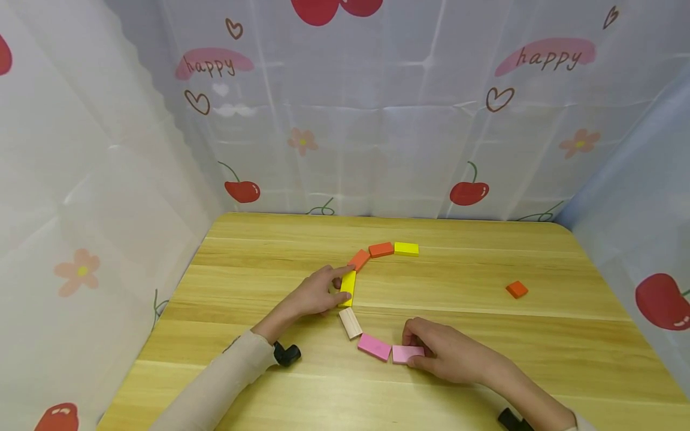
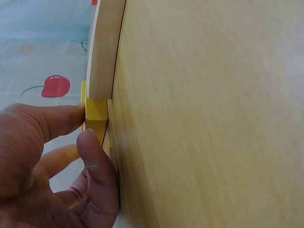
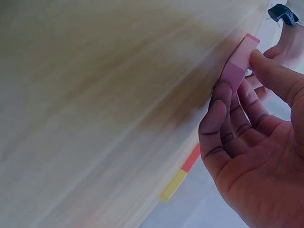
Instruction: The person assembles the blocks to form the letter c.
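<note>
Flat wooden blocks form an open arc on the table. My left hand (image 1: 317, 291) is at the arc's left side, its thumb and fingers holding the yellow block (image 1: 348, 288); the index finger reaches the joint with an orange block (image 1: 359, 260). In the left wrist view, the thumb touches that yellow block (image 2: 97, 110) behind a plain wood block (image 2: 107, 52). My right hand (image 1: 450, 351) pinches the light pink block (image 1: 405, 354) at the arc's near end. Beside it lies a darker pink block (image 1: 374, 347), then the plain wood block (image 1: 350, 323).
A red-orange block (image 1: 381, 249) and another yellow block (image 1: 406, 249) make up the arc's far end. One loose orange block (image 1: 517, 290) lies at the right on the wooden table (image 1: 259, 239). A printed curtain (image 1: 377, 167) hangs behind the table and at both sides.
</note>
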Motion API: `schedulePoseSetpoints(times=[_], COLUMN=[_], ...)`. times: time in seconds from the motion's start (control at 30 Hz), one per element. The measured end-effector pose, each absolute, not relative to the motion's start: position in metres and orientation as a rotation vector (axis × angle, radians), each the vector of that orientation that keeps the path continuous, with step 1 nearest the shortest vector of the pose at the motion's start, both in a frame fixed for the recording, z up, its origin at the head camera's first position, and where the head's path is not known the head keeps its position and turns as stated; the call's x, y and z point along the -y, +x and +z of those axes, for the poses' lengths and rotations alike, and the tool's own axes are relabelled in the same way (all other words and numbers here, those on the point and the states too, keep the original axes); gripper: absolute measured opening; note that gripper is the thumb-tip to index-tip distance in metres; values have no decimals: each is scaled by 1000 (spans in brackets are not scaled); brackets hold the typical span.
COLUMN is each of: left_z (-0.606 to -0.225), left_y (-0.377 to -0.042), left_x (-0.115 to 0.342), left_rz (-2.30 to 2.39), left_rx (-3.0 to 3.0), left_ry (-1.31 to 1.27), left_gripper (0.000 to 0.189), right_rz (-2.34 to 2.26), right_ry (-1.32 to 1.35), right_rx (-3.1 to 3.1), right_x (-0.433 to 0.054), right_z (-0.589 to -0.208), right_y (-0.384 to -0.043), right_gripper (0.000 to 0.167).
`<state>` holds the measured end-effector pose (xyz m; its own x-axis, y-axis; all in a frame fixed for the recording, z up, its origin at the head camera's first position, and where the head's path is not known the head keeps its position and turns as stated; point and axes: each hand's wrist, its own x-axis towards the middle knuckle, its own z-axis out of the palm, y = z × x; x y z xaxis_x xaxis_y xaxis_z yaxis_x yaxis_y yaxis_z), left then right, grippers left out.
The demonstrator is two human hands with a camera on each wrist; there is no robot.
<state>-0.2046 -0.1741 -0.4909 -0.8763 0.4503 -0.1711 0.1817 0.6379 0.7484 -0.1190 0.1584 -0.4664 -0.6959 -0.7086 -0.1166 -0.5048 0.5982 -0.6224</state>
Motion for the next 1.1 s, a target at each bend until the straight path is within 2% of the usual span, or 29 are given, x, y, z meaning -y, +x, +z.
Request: schedulePoseSetpoints(times=[0.57, 0.97, 1.1], left_z=[-494, -496, -496], left_y=[-207, -208, -207], left_x=[174, 175, 175], left_rz=[1065, 1075, 1085], left_rx=[-2548, -2532, -2528], left_ry=[518, 508, 511], left_gripper=[69, 70, 70], right_rz=[-807, -856, -885], right_ry=[-934, -798, -732], right_rx=[-2489, -2665, -2710], right_x=[-167, -230, -251], right_z=[-463, -463, -461], right_y=[-120, -144, -151], right_gripper=[23, 22, 27])
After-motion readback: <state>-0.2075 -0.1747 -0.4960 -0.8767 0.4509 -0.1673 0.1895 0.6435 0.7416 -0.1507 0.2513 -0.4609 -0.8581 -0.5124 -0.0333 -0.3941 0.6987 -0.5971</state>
